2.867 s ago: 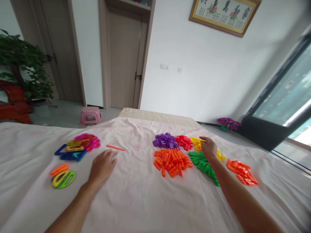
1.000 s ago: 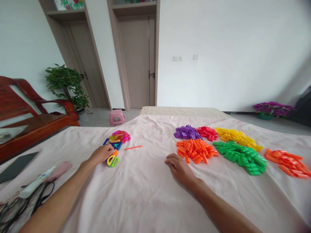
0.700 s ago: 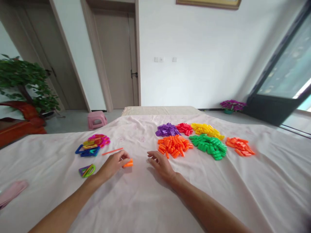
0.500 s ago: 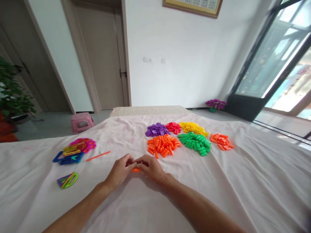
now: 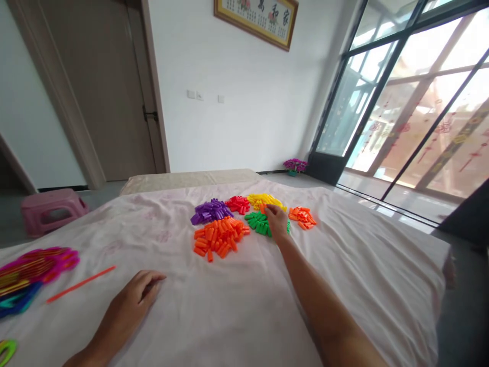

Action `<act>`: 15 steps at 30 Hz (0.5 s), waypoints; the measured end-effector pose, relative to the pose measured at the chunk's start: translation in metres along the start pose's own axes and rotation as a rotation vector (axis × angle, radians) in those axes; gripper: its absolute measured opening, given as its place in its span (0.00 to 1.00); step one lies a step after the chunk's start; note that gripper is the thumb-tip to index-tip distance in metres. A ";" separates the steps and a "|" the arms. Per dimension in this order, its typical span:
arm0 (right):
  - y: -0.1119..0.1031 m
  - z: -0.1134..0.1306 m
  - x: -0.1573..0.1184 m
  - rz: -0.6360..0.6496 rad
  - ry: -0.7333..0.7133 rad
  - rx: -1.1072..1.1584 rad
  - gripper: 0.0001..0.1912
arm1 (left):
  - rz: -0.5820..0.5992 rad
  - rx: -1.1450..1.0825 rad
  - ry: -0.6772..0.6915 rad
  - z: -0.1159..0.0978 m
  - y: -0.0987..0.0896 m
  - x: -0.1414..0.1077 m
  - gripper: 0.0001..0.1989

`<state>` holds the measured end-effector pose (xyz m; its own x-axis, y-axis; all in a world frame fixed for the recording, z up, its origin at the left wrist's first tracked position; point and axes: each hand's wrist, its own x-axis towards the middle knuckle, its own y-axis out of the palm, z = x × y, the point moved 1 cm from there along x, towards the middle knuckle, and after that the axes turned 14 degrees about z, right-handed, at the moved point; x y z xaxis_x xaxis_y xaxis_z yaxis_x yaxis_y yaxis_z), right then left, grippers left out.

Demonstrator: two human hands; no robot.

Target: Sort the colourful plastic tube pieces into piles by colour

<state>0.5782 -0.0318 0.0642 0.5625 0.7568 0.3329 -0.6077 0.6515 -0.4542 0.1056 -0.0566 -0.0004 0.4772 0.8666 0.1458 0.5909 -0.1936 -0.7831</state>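
A pink stool (image 5: 36,211) stands on the floor at left, near a closed brown door (image 5: 97,92) with a dark handle (image 5: 150,114). The white wall (image 5: 229,132) carries small wall plates (image 5: 191,94) and, higher, a gold-framed panel (image 5: 255,19) of dark characters, partly cut off. Purple flowers (image 5: 295,163) sit beside dark-framed glazing (image 5: 346,107).

Green pile (image 5: 256,222), partly hidden behind right grip (image 5: 276,220), orange piece (image 5: 263,208), mostly covered by same, flat shapes (image 5: 36,270), blurred, cropped at left edge, lime shape (image 5: 12,347), cropped likewise, framed panel (image 5: 256,23), top cropped, smaller script illegible.
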 end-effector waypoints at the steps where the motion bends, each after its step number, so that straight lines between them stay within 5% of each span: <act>1: -0.021 -0.020 0.012 -0.058 0.065 -0.045 0.20 | 0.009 0.034 0.035 0.001 0.003 0.001 0.12; 7: -0.112 -0.101 0.042 -0.206 0.324 -0.234 0.18 | 0.002 0.136 0.104 0.010 0.013 0.005 0.12; 15: -0.132 -0.131 0.040 -0.154 0.357 -0.425 0.26 | 0.004 0.144 0.113 0.017 0.014 0.007 0.12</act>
<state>0.7544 -0.0946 0.0289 0.8259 0.5421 0.1552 -0.2668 0.6181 -0.7394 0.1065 -0.0456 -0.0208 0.5542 0.8072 0.2032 0.4933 -0.1218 -0.8613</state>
